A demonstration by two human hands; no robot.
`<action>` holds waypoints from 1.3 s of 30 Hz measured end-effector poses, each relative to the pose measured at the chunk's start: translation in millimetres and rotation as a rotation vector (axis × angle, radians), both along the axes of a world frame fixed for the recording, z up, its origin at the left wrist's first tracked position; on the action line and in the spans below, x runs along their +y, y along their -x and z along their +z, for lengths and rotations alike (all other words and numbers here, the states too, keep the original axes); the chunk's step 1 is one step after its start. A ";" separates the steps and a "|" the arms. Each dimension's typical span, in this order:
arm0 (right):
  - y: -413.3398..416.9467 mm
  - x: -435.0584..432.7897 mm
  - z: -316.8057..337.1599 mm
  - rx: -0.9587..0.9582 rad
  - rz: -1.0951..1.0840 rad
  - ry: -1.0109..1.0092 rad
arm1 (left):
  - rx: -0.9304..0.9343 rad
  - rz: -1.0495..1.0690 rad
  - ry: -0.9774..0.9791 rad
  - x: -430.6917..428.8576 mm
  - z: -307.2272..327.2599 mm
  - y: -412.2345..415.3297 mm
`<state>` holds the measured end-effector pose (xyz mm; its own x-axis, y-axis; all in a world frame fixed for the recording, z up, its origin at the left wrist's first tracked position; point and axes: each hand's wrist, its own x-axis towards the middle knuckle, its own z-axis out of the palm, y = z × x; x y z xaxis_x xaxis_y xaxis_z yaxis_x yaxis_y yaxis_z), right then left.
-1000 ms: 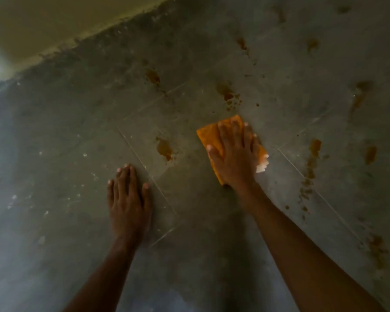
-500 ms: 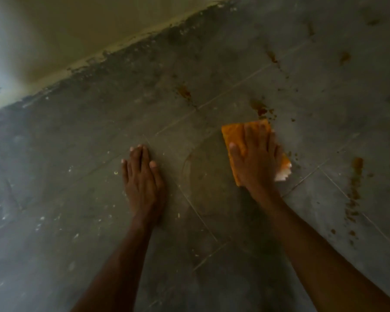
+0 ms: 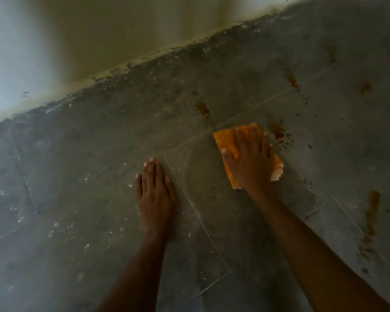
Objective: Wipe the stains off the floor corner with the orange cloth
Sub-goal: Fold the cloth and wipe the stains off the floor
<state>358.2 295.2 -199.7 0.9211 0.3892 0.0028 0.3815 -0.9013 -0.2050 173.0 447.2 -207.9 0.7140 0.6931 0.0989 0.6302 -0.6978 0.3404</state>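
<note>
My right hand (image 3: 251, 158) presses flat on a folded orange cloth (image 3: 226, 140) on the grey tiled floor (image 3: 99, 199), fingers spread over it. A white corner of the cloth sticks out at its right. Brown stains lie around it: one (image 3: 203, 108) just beyond the cloth, a splatter (image 3: 279, 134) to its right, a long streak (image 3: 372, 212) at the right. My left hand (image 3: 154, 190) rests palm down on the bare floor to the left of the cloth, holding nothing.
A pale wall (image 3: 99, 41) meets the floor along a dirty, flaking edge (image 3: 144, 61) running from lower left to upper right. More brown spots (image 3: 292, 81) sit further back right. White specks dot the tiles at the left.
The cloth swept over the stain that lay left of it; a damp patch shows there now. The view shifted, bringing more wall into sight. My left hand stays planted.
</note>
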 end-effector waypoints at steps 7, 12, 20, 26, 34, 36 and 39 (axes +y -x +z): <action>82.8 16.3 5.9 -0.001 0.442 -0.032 | -0.017 -0.009 0.034 1.2 1.3 0.8; 43.2 -45.4 -2.0 -0.016 0.237 0.020 | -0.006 -0.001 0.031 0.4 2.1 0.8; -31.4 125.2 5.8 -0.017 0.231 -0.034 | 0.039 -0.007 0.003 1.1 2.7 -1.8; -4.0 53.1 1.0 -0.015 0.373 -0.028 | 0.045 -0.019 0.002 0.9 5.4 -1.6; -91.7 189.3 22.2 0.072 0.408 -0.004 | 0.042 -0.038 -0.018 4.2 -1.1 -0.9; -38.6 158.3 16.1 -0.003 0.589 0.009 | 0.050 -0.037 -0.011 3.1 -0.5 -0.6; 3.6 69.7 9.5 -0.029 0.593 -0.005 | 0.063 -0.033 -0.008 3.8 1.3 -1.3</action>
<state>354.6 364.9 -190.2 0.5456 0.8376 0.0277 0.8254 -0.5314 -0.1905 174.4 451.0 -206.6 0.7416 0.6684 0.0581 0.6268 -0.7212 0.2949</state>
